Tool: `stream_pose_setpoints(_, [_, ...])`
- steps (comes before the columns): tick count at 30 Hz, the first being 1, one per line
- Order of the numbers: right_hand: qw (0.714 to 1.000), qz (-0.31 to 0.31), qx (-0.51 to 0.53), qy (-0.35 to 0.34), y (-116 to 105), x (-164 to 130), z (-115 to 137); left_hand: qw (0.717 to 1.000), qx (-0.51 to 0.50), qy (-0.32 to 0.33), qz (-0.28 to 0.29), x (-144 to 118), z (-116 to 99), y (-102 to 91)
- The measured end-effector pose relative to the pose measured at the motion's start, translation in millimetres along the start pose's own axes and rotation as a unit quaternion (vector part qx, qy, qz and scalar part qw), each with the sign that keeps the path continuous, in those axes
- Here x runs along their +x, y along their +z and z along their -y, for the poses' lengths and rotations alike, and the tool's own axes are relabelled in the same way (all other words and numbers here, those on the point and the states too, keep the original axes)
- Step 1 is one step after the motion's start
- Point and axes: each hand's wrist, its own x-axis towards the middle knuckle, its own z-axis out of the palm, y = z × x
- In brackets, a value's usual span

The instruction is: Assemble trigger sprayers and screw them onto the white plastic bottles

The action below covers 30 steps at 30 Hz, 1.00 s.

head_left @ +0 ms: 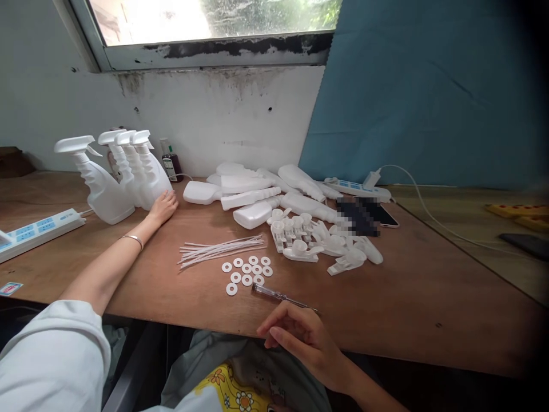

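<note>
My left hand (163, 206) reaches out over the wooden table (429, 286) and rests against the base of the nearest of several assembled white spray bottles (128, 180) standing at the back left. It grips nothing. My right hand (300, 335) lies at the table's front edge with its fingers loosely curled, just below a small clear-handled screwdriver (277, 295) that lies on the table. Between the hands lie a bundle of thin white tubes (221, 250) and several white washers (246, 273).
Empty white bottles (253, 200) lie in a heap at the middle back, with white trigger heads (317, 243) in front of them. A phone (369, 214) and a power strip (358, 187) sit behind; another power strip (38, 229) lies at far left. A small dark bottle (170, 163) stands by the wall.
</note>
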Motion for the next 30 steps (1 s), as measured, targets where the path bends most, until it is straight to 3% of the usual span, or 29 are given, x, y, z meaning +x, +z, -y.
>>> stream_pose_setpoints(3, [0.992,-0.048,-0.108,-0.048,-6,2,2,1.000,-0.013,0.027,-0.001,-6,-7,-10.7])
stream_pose_setpoints(5, [0.963,-0.118,-0.217,-0.106,-15,5,1,0.999,-0.019,0.035,-0.009,-12,-13,-19.2])
stream_pose_setpoints(7, [0.902,-0.201,-0.345,-0.167,-26,11,-1,0.999,-0.021,0.029,-0.023,-19,-22,-29.7])
stream_pose_setpoints(9, [0.820,-0.266,-0.473,-0.184,-39,17,-4,0.999,-0.021,0.012,-0.043,-25,-36,-44.1])
stream_pose_setpoints(11, [0.754,-0.289,-0.568,-0.156,-50,22,-8,0.998,-0.019,-0.009,-0.065,-31,-59,-64.2])
stream_pose_setpoints(13, [0.716,-0.288,-0.624,-0.122,-57,26,-13,0.997,-0.024,-0.013,-0.073,-41,-91,-89.5])
stream_pose_setpoints(17, [0.695,-0.270,-0.661,-0.083,-60,29,-19,0.981,-0.161,0.099,-0.039,-75,-170,-139.5])
stream_pose_setpoints(21, [0.685,-0.301,-0.659,-0.079,-62,29,-18,0.957,-0.228,0.179,-0.015,-113,-225,-156.0])
stream_pose_setpoints(25, [0.683,-0.294,-0.664,-0.081,-66,29,-18,0.951,-0.239,0.197,-0.019,-138,-238,-144.2])
stream_pose_setpoints(30, [0.689,-0.248,-0.672,-0.111,-69,30,-25,0.913,-0.323,0.217,-0.121,-155,-237,-135.9])
